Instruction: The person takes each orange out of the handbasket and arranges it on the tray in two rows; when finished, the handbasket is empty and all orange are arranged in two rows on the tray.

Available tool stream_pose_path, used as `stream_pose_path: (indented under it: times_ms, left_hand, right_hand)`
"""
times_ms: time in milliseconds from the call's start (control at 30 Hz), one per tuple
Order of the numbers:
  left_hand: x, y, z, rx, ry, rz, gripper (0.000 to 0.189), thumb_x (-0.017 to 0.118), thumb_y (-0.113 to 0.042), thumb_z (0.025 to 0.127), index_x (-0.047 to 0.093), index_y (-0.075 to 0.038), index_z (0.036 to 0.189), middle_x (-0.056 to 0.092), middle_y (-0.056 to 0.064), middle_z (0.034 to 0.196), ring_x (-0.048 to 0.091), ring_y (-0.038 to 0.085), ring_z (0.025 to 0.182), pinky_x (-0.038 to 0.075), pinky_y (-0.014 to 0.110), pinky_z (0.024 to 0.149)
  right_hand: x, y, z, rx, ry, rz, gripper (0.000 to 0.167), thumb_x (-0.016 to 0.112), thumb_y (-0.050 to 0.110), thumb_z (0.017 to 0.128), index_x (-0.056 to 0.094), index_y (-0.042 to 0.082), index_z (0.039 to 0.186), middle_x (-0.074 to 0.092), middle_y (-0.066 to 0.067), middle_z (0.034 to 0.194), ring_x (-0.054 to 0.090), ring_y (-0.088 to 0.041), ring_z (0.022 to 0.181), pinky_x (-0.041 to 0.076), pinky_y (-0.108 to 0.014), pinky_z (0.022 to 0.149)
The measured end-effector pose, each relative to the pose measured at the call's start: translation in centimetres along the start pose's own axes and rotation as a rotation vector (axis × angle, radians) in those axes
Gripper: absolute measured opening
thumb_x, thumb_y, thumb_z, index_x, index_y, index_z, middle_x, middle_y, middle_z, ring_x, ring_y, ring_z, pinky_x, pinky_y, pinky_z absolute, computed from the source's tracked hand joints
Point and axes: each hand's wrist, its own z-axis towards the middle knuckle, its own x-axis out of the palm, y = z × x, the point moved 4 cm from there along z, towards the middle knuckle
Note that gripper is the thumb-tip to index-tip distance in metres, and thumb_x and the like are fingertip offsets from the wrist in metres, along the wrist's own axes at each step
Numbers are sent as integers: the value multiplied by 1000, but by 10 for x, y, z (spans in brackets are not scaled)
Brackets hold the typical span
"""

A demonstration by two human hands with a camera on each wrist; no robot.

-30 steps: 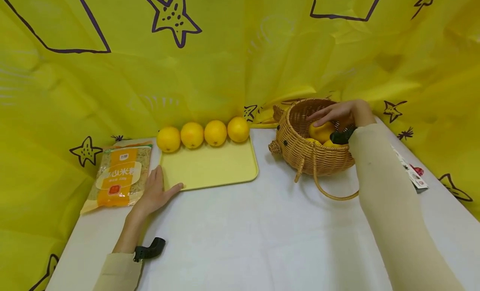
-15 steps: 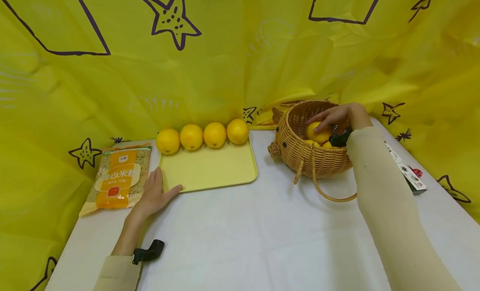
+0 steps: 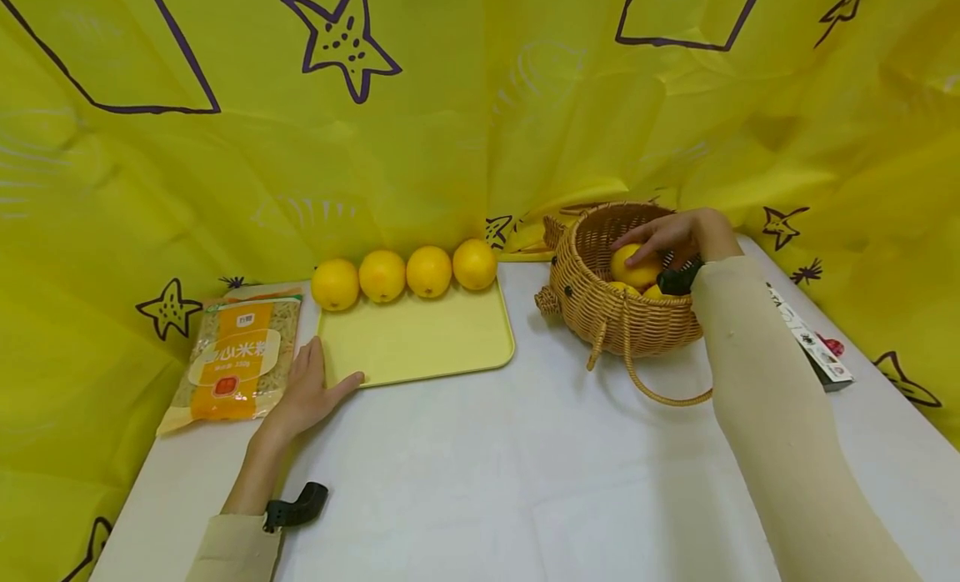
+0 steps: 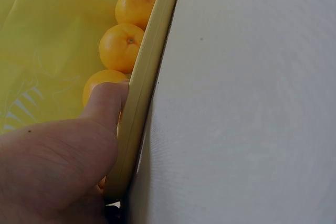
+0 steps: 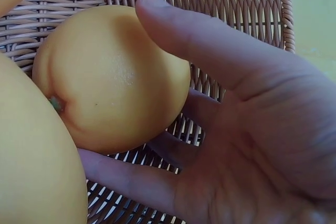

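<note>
Inside the pig-shaped wicker basket (image 3: 630, 332), my right hand (image 3: 671, 232) grips an orange (image 5: 113, 80). Its thumb lies over the fruit and its fingers reach round the underside in the right wrist view. Another orange (image 5: 34, 150) sits close by in the basket. At the near left corner of the yellow tray (image 3: 420, 340), my left hand (image 3: 303, 394) rests with straight fingers along the side edge. The left thumb touches the tray's near rim in the left wrist view. Several oranges (image 3: 382, 276) stand in a row along the tray's far edge.
A packet of dry noodles (image 3: 240, 357) lies left of the tray, beside my left hand. The basket's handle (image 3: 671, 400) hangs down in front onto the white table (image 3: 480, 482). A white box (image 3: 813, 348) lies behind my right sleeve. Yellow patterned cloth (image 3: 450, 107) stands behind.
My right hand has lowered its fingers around the orange in the basket and shifted it slightly left. The left hand has stayed at the tray's corner.
</note>
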Motion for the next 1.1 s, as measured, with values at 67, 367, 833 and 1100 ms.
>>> stream_pose_path:
  times_ms: [67, 367, 833, 1100]
  left_hand:
    - [0, 0, 0, -4, 3, 1, 108, 59, -46, 93, -14, 10, 149, -10, 35, 157, -6, 50, 146, 3, 64, 116]
    - [1, 2, -1, 2, 1, 3, 108, 59, -47, 93, -13, 10, 149, -8, 36, 156, -3, 50, 145, 6, 65, 115]
    - [1, -1, 0, 45, -33, 14, 102, 61, -41, 93, -6, 13, 149, 3, 37, 154, 8, 50, 142, 11, 63, 114]
    - [1, 1, 1, 52, -34, 5, 104, 60, -43, 92, -8, 12, 149, 1, 37, 155, 4, 50, 144, 10, 64, 114]
  right_hand:
    - [0, 0, 0, -1, -3, -2, 73, 53, 35, 99, 14, 10, 156, -9, -25, 159, 26, -42, 136, 44, -47, 97]
    - [-1, -3, 3, 2, -14, 17, 73, 54, 34, 99, 16, 10, 155, -3, -24, 159, 30, -37, 131, 45, -41, 91]
    - [1, -7, 6, 0, 4, 91, 74, 54, 31, 99, 12, 8, 155, 2, -21, 156, 41, -28, 120, 46, -37, 90]
    - [0, -7, 5, 5, -13, 75, 74, 55, 33, 98, 14, 10, 155, 1, -22, 156, 37, -32, 125, 45, -39, 91]
